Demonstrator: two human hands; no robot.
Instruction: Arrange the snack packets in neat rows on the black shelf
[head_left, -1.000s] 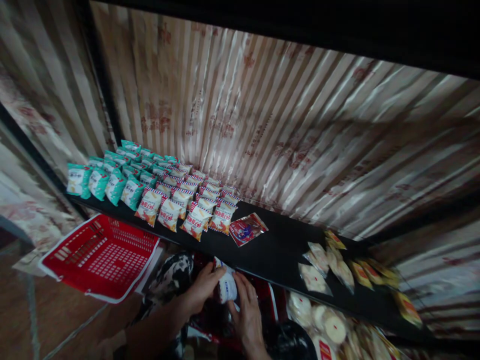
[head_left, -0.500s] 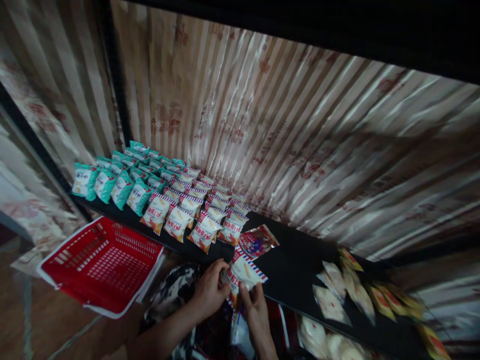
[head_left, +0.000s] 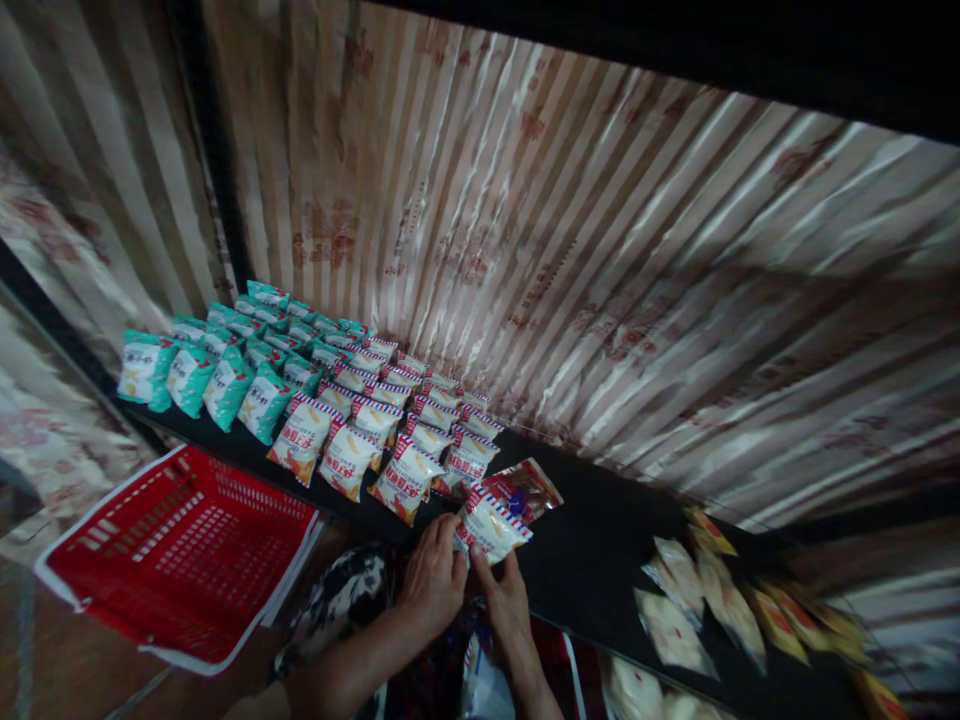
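Observation:
Between my hands is a white snack bag (head_left: 491, 530) with a red-and-blue striped edge, at the front of the black shelf. My left hand (head_left: 435, 572) closes on its left side. At its lower edge, the thumb and fingers of my right hand (head_left: 504, 592) grip it. Right behind lies a shiny red packet (head_left: 534, 490), partly covered by the bag. To the left, similar white bags (head_left: 405, 478) stand in rows, the nearest just beyond my left hand.
Teal snack bags (head_left: 265, 402) stand in rows at the shelf's left end. Below them is a red basket (head_left: 202, 540). Clear packs (head_left: 675, 625) and yellow packets (head_left: 780, 622) lie at the right. A corrugated wall (head_left: 487, 250) rises behind, and a dark beam (head_left: 750, 60) crosses above.
The held bag has moved slightly up toward the shelf and tilted back, now covering more of the red packet. My left hand has moved up along with it. The view has shifted a little.

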